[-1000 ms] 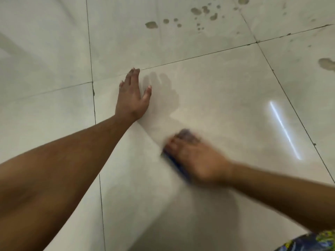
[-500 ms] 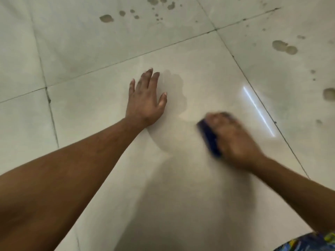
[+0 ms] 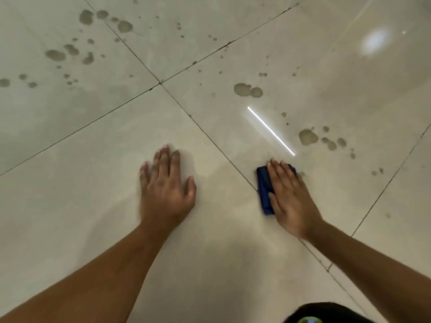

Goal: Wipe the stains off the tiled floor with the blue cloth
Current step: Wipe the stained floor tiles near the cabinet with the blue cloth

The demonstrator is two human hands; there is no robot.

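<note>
The blue cloth point(image 3: 264, 190) is pressed flat on the tiled floor point(image 3: 98, 206) under the right hand point(image 3: 289, 199), its fingers point(image 3: 278, 171) extended over it rather than curled around it — only the cloth's left edge and far corner are seen. It lies just right of a grout line point(image 3: 210, 136). The left hand point(image 3: 165, 190) is laid palm-down on the neighbouring tile, fingers spread, nothing held. Grey-brown stains point(image 3: 248, 90) are scattered ahead — some near the cloth, others well apart.
</note>
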